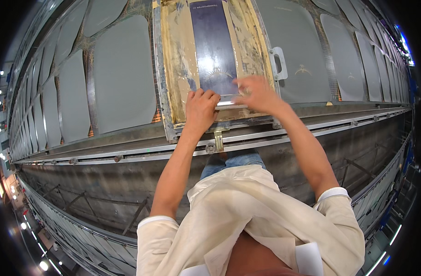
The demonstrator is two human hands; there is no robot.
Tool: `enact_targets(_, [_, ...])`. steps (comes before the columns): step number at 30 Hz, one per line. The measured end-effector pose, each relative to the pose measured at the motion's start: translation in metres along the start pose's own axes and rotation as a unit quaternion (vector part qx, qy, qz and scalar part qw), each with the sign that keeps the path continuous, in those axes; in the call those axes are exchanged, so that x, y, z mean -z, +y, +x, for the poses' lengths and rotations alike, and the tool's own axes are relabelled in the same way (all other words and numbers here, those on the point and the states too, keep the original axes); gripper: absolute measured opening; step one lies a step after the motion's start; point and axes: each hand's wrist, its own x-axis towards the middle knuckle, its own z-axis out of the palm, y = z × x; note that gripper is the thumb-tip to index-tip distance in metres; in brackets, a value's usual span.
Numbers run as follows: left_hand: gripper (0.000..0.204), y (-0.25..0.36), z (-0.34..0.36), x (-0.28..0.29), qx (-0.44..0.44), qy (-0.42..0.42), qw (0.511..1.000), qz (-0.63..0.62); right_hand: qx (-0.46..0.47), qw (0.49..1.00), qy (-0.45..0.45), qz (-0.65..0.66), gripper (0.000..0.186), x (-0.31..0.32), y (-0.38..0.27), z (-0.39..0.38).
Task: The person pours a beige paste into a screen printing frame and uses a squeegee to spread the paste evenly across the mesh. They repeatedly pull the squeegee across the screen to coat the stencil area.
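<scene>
A screen-printing frame [173, 69] lies before me, its mesh bordered with beige tape and a dark blue-violet strip [214, 43] down the middle. A squeegee [229, 103] with a shiny metal edge rests across the near end of the strip. My left hand [202, 106] is closed on the squeegee's left end, fingers curled over it. At its right end, my right hand [258, 94] hovers, slightly blurred, with thumb and forefinger apart. Whether the right hand touches the squeegee I cannot tell.
Grey flat cut panels [123, 73] lie in rows on the long table to both sides; one on the right bears a small pale print. A white handle [279, 63] sticks out from the frame's right side. A metal rail [150, 154] with stops runs along the table's near edge.
</scene>
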Motion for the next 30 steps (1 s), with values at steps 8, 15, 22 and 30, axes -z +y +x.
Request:
enact_targets(8, [0.039, 0.02, -0.01, 0.02, -0.021, -0.019, 0.999, -0.017, -0.343, 0.901, 0.262, 0.05, 0.032, 0.021, 0.163, 0.063])
enact_targets(15, [0.047, 0.042, -0.054, 0.007, 0.012, -0.019, 1.0, -0.021, -0.29, 0.889, 0.344, 0.083, 0.029, 0.02, 0.141, 0.06])
enact_targets(22, [0.048, 0.017, -0.01, -0.002, -0.014, 0.04, 0.999, 0.008, -0.29, 0.891, 0.338, 0.095, 0.029, 0.03, 0.131, 0.056])
enact_targets(30, [0.042, -0.096, 0.18, 0.002, -0.078, 0.142, 0.984, 0.072, -0.275, 0.887, 0.363, 0.079, 0.027, 0.03, 0.132, 0.058])
